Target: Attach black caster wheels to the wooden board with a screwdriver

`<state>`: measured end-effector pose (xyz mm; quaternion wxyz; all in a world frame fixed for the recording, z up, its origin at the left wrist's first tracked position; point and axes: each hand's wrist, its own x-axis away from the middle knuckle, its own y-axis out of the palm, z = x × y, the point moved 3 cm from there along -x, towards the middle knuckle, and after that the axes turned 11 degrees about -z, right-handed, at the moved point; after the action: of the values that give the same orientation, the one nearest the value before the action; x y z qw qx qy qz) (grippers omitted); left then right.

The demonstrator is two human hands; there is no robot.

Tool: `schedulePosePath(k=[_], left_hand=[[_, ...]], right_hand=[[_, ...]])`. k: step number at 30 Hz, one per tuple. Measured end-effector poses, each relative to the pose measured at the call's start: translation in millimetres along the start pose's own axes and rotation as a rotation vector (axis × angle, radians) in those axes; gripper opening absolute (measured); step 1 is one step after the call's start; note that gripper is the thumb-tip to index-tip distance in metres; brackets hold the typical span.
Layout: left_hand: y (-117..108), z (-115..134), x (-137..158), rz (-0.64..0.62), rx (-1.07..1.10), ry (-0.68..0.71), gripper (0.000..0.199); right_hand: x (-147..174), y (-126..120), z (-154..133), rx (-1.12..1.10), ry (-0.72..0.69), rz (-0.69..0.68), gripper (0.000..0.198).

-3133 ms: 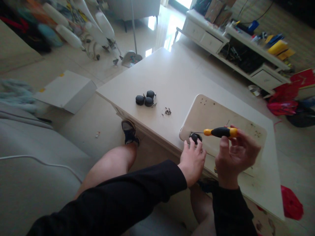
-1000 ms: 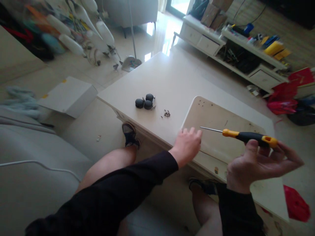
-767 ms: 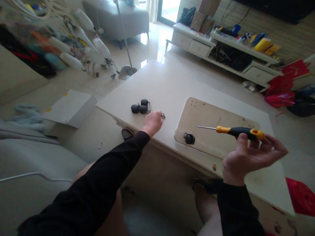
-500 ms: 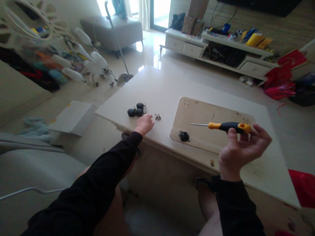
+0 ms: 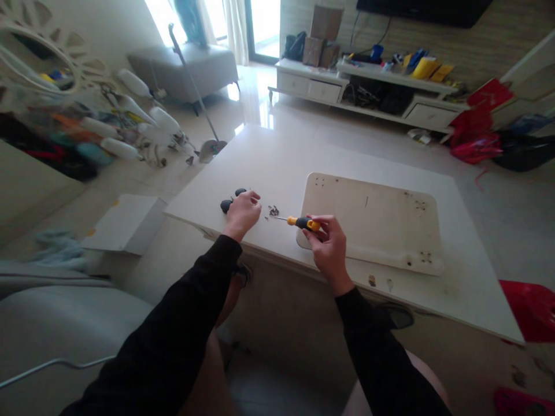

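Note:
My right hand [image 5: 330, 247] grips a yellow-and-black screwdriver [image 5: 303, 223], its metal shaft pointing left to a small pile of dark screws [image 5: 273, 211] on the white table. My left hand [image 5: 243, 215] is held with curled fingers just left of the pile; whatever may be between the fingertips is too small to make out. Behind it, two black caster wheels [image 5: 226, 205] show in part. A beige board [image 5: 373, 225] with rounded corners and groups of screw holes lies right of the screws. Its near left corner is partly covered by my right hand.
The white table [image 5: 269, 156] fills the middle. Two small objects, one of them brownish [image 5: 372, 281], lie near its front edge. A white box [image 5: 125, 222] stands on the floor at left, and a low TV cabinet [image 5: 390, 95] stands along the far wall.
My right hand has moved left with the screwdriver, from over the board to the screws. My left hand has drawn slightly away from the screws, toward the casters. The camera view has shifted.

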<state>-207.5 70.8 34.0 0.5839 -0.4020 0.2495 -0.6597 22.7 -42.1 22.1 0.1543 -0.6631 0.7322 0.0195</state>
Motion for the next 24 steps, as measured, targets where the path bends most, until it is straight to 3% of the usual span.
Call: schedulePosePath(k=[16,24], left_hand=[[-12.9,13.1,12.9,0.049,0.166,0.026,0.023],[-10.7,15.1,12.3,0.051,0.202,0.046,0.022]], right_hand=[[-0.6,24.9,24.7,-0.01,0.058,-0.024,0.025],[-5.1,16.8,9.9,-0.05,0.03,0.007,0.028]])
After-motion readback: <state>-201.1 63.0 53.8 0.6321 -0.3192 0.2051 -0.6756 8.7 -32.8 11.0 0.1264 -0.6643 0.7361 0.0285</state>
